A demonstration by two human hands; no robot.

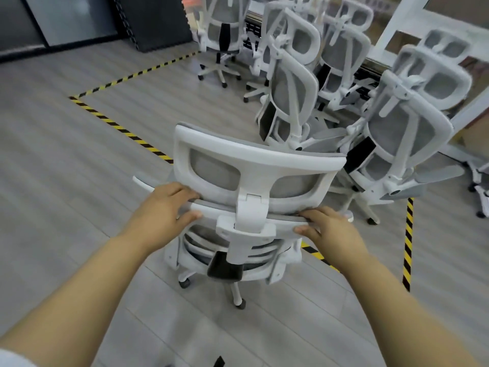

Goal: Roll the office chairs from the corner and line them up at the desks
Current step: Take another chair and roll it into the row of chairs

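Gripping white-framed grey-mesh office chair (254, 160) by its backrest rim, left hand (161, 210) and right hand (328, 229).

I'm seeing bright, diffuse light; a faint shadow is showing under the near chair (254, 165). Wide-angle lens is bowing the floor (66, 160) planks and hazard tape (119, 127) toward the edges. Everything is reading soft, the far chairs (291, 96) smearing most. Glass panel (76, 19) top left is giving dull glare.

One near chair (254, 165), at least five more chairs (291, 102) behind, plus left hand (158, 207) and right hand (330, 229).
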